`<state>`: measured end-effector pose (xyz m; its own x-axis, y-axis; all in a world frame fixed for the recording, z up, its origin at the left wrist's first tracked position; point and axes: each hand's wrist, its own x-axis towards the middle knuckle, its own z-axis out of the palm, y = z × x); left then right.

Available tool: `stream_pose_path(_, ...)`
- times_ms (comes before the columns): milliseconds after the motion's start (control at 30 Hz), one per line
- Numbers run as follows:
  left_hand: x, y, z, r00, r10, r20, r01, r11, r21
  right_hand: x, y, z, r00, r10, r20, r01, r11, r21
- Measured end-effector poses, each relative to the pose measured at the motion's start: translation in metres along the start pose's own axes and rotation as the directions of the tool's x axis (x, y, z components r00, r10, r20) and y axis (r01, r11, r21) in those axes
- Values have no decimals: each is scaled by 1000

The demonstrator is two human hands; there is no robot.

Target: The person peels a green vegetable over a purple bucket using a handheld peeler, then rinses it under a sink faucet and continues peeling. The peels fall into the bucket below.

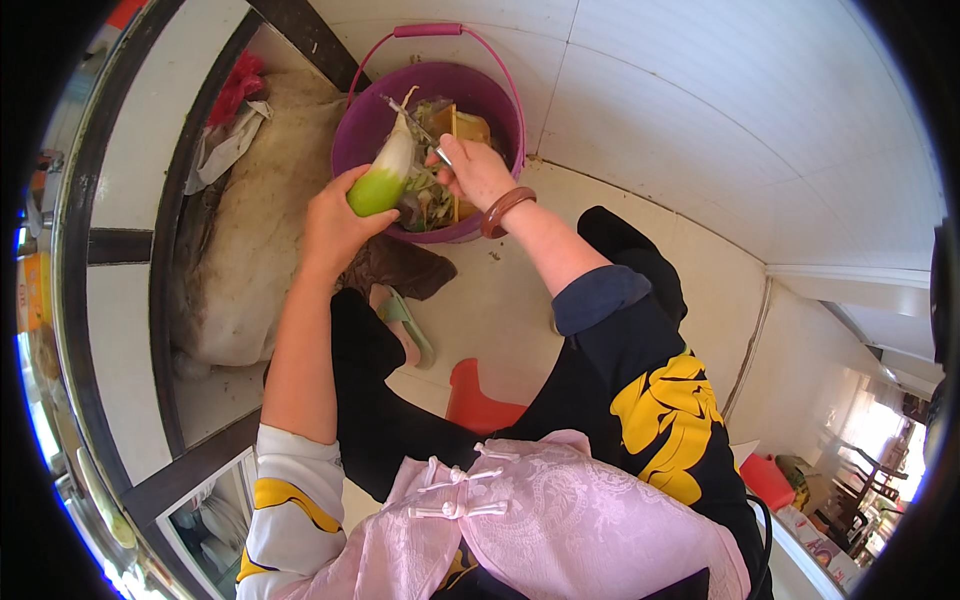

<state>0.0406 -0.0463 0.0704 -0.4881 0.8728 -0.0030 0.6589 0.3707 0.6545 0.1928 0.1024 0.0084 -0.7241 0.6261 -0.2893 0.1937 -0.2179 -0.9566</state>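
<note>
A green and white radish [384, 174] with a thin root tip is held over the bucket by my left hand [335, 217], fingers wrapped around its green end. My right hand [478, 174] grips the metal handle of a peeler or small knife [420, 129]; its far end reaches across near the root tip, and whether it touches the radish I cannot tell. Below both hands stands a purple plastic bucket [358, 139]. Leafy vegetable scraps [427, 196] and a yellowish-brown box-like piece [471, 129] lie inside it.
At the left, a large stained sack [251, 225] fills an open cabinet bay [161, 247]. The bucket's pink handle [427, 30] stands up by the white tiled wall [660, 97]. A slippered foot [405, 330], a brown bag [409, 270] and a red plastic stool [480, 401] are below.
</note>
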Motion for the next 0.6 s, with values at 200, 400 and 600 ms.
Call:
stream_pose_path(200,-2,14,28,978,186,-90,-168,971,172,15,20,32,974,-171,-147,177,984,24)
stream_pose_path(400,7,7,21,978,-205,49,173,647,-743,11,2,21,999,-17,29,1,878,479)
stream_pose_path(600,5,6,7,790,-187,584,588,-37,-808,9,4,40,990,-104,-92,137,854,502)
